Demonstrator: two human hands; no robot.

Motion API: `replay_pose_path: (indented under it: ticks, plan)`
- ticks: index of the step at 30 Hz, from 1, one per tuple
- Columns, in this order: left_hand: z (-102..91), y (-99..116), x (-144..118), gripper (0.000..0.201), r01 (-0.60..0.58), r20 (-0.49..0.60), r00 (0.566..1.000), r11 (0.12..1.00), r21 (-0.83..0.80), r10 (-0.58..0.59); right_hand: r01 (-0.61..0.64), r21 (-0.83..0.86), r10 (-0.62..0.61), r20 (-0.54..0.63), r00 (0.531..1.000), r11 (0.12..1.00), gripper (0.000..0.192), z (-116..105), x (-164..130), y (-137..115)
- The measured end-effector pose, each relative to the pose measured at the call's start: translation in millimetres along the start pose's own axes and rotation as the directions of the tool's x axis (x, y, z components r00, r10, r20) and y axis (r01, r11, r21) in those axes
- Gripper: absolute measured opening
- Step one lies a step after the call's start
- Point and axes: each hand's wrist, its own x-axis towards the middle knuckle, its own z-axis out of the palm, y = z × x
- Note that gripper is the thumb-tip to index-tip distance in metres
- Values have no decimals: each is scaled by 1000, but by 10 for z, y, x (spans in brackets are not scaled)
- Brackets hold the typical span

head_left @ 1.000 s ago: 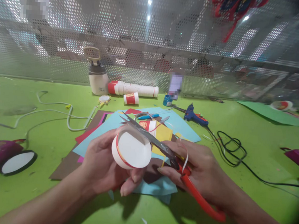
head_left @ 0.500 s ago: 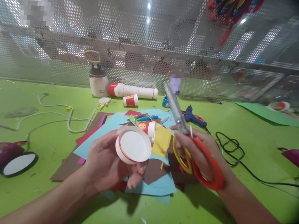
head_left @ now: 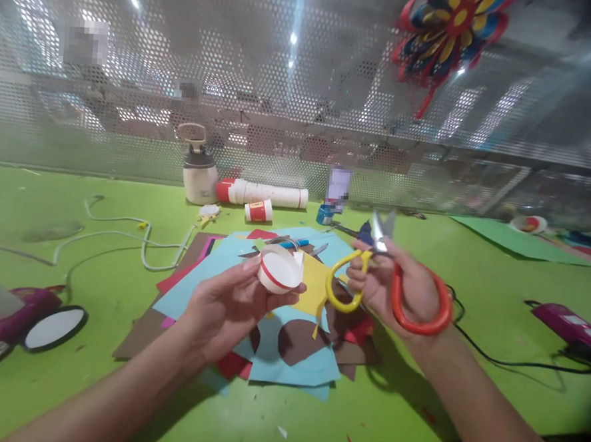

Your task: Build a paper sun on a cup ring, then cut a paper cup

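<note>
My left hand point(head_left: 235, 304) has its thumb and fingers closed on the rim of a shallow, cut-down paper cup point(head_left: 278, 271), white with a red band, its hollow tilted toward me. In my right hand point(head_left: 386, 280) is a pair of scissors point(head_left: 381, 243) with one yellow and one red handle loop. The loops are spread and the blades point away from me, slightly parted and apart from the cup. Under both hands lie sheets of light blue paper point(head_left: 186, 288), brown paper point(head_left: 141, 325) and yellow paper point(head_left: 312, 290).
Behind the papers lie a small red-and-white cup point(head_left: 259, 211), a stack of paper cups point(head_left: 267, 194), a spray bottle point(head_left: 200, 178) and a blue jar point(head_left: 324, 214). Purple devices point(head_left: 564, 324) sit at both sides, with cords on the green table point(head_left: 114, 403). A perforated screen point(head_left: 263, 92) rises behind.
The scissors have swung from pointing up and left to pointing away, and their blades and loops have spread. The cut-down cup has turned, showing more of its side. The view has tipped upward.
</note>
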Motion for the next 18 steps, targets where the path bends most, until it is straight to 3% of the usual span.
replay_pose_path:
  ticks: [2, 4, 10, 14, 18]
  plan:
    - [-16, -4, 13, 24, -13, 6, 1000, 999, 31, 13, -109, -103, 113, 32, 993, 989, 21, -39, 39, 13]
    - [-27, -10, 24, 24, -39, 4, 999, 996, 82, 39, -131, -165, 139, 43, 989, 978, 23, -110, 83, 17]
    - [-19, -51, 20, 37, -67, -61, 994, 936, 344, 94, -65, -292, 80, 42, 996, 954, 20, -313, 152, -1]
    - [2, -88, 8, 41, -114, -59, 984, 852, 512, 167, -10, -295, 50, 127, 991, 955, 35, -238, 90, -19]
    - [-25, -121, 9, 48, -122, -11, 987, 791, 600, 160, 79, -264, -29, 190, 981, 961, 40, -140, 50, -8]
